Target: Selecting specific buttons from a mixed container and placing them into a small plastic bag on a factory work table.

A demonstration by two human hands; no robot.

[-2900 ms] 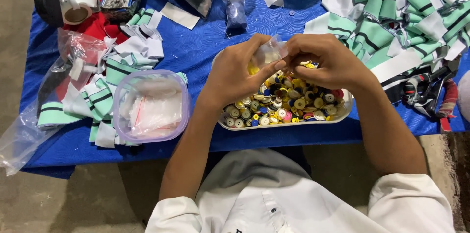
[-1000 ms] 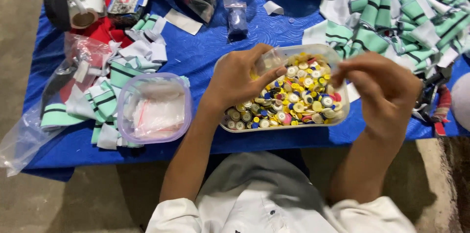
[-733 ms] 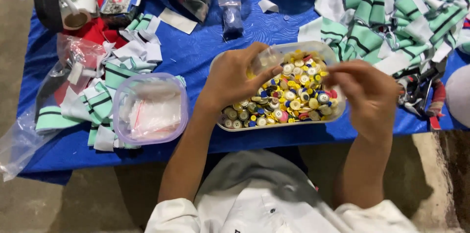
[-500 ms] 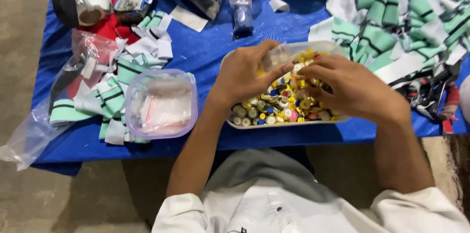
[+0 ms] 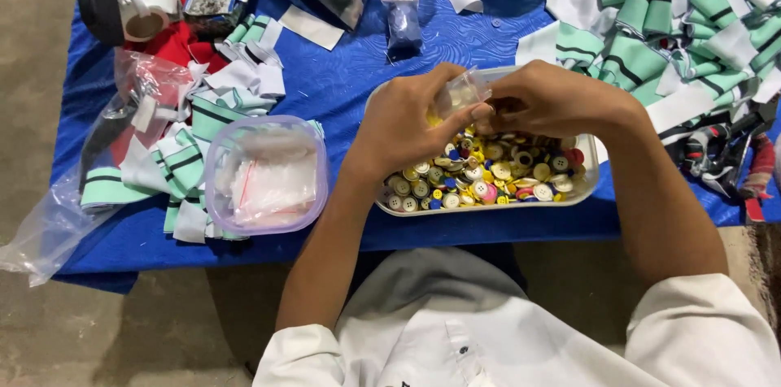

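Both hands, left [image 5: 407, 123] and right [image 5: 549, 102], pinch a small clear plastic bag [image 5: 460, 94] over the button tray [image 5: 590, 184].

- I am holding my left hand [image 5: 403, 131] up with its fingers curled and the thumb pinching toward the right.
- My right hand [image 5: 547, 102] is meeting it fingertip to fingertip, knuckles up.
- Both forearms are angling inward, sleeves rolled at the elbows.

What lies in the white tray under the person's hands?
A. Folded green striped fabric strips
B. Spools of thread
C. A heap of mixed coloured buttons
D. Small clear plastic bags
C: the white tray holds a heap of yellow, white, blue and red buttons, just below both hands.
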